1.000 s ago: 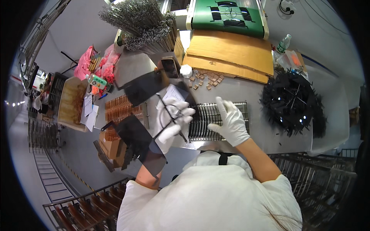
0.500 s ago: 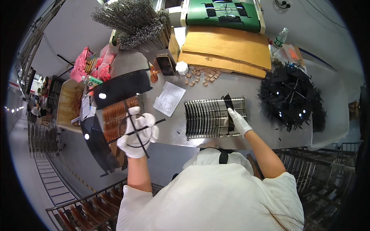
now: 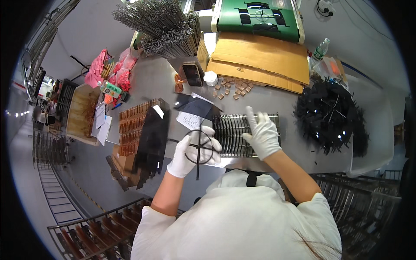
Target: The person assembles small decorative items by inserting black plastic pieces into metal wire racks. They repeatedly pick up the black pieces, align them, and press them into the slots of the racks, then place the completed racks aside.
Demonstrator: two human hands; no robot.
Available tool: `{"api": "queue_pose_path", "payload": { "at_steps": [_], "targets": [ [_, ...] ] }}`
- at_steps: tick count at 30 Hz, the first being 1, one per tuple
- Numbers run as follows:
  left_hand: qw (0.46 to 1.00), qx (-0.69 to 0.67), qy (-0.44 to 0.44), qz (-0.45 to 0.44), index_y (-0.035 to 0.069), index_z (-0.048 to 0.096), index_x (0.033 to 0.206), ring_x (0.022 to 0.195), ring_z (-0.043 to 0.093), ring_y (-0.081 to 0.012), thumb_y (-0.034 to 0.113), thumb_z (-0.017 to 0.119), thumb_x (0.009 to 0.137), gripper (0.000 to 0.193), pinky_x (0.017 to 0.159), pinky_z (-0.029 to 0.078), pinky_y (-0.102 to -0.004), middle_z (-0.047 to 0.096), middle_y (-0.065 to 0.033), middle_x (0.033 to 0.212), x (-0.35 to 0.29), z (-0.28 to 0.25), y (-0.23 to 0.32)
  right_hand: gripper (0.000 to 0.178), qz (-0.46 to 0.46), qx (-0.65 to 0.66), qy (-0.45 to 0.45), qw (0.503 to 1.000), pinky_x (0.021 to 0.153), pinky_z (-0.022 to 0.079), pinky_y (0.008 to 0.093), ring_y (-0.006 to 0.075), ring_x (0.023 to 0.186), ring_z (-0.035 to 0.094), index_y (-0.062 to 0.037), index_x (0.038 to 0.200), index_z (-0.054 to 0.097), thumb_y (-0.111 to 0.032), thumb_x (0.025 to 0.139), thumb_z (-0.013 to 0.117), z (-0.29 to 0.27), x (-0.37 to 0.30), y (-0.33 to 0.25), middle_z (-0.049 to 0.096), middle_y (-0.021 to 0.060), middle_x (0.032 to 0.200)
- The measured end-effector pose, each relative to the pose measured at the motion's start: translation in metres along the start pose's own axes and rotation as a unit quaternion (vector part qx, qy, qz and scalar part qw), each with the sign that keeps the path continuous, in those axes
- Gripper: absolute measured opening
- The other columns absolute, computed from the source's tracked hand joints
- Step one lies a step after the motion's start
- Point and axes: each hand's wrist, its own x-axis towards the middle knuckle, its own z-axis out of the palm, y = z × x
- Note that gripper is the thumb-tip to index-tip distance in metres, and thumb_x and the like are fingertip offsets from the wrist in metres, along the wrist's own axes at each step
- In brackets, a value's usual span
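My left hand, gloved in white, grips a black cross-shaped frame with a ring round its centre. Two dark curved panels show about this frame: a large panel to its left and a smaller panel beyond it; their joints to the cross are hard to make out. My right hand, also gloved, is over the right part of a slotted metal rack. Its fingers are spread, with nothing visible in them. What lies beneath that palm is hidden.
A copper-coloured slotted rack is at the left. Small tan blocks, a phone and cardboard sheets lie farther back. Black assemblies are heaped at the right. A green conveyor is at the far side.
My left hand has moved right with the cross-shaped frame, its panels swinging round with it. My right hand has opened; the black panel it held at the rack no longer shows there.
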Motion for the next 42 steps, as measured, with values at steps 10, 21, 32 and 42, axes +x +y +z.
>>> {"api": "queue_pose_path", "payload": {
  "at_steps": [10, 21, 32, 42],
  "targets": [
    [0.967, 0.05, -0.215, -0.127, -0.015, 0.058, 0.107, 0.054, 0.057, -0.0178, 0.093, 0.057, 0.074, 0.113, 0.037, 0.04, -0.0257, 0.062, -0.0232, 0.081, -0.021, -0.03, 0.034, 0.053, 0.209, 0.709, -0.162, 0.653, 0.051, 0.053, 0.0269, 0.0121, 0.056, 0.062, -0.0056, 0.147, 0.054, -0.022, 0.096, 0.061, -0.028, -0.029, 0.005, 0.065, 0.0033, 0.077],
    [0.988, 0.0, -0.135, -0.073, -0.009, 0.053, 0.12, 0.06, 0.061, -0.0182, 0.094, 0.044, 0.08, 0.111, 0.04, 0.045, -0.0232, 0.065, -0.0214, 0.084, -0.02, -0.03, 0.018, 0.083, 0.265, 0.467, -0.347, 0.769, 0.091, 0.055, 0.0491, 0.0402, 0.106, 0.071, -0.0131, 0.161, 0.035, -0.072, 0.102, 0.038, 0.076, -0.011, 0.059, 0.072, 0.0215, 0.124],
    [0.92, -0.116, 0.072, -0.367, -0.009, 0.06, 0.11, 0.053, 0.062, -0.0243, 0.083, 0.021, 0.094, 0.101, 0.036, 0.042, -0.0294, 0.067, -0.0272, 0.082, 0.038, 0.006, -0.033, 0.093, -0.182, 0.088, 0.216, 0.955, 0.089, 0.056, 0.0482, 0.0382, 0.088, 0.071, -0.0077, 0.158, 0.036, -0.029, 0.08, 0.082, -0.053, 0.021, 0.009, 0.068, 0.0221, 0.111],
    [0.811, 0.449, -0.199, -0.318, -0.001, 0.072, 0.112, 0.067, 0.058, -0.0147, 0.052, 0.056, 0.101, 0.056, 0.072, 0.052, -0.0308, 0.063, 0.0004, 0.072, -0.022, -0.034, 0.084, 0.038, 0.249, 0.671, -0.16, 0.68, 0.074, 0.057, 0.037, 0.0163, 0.074, 0.067, -0.0059, 0.135, 0.062, -0.026, 0.104, 0.055, -0.024, -0.014, 0.063, 0.072, 0.0112, 0.083]
  ]
}}
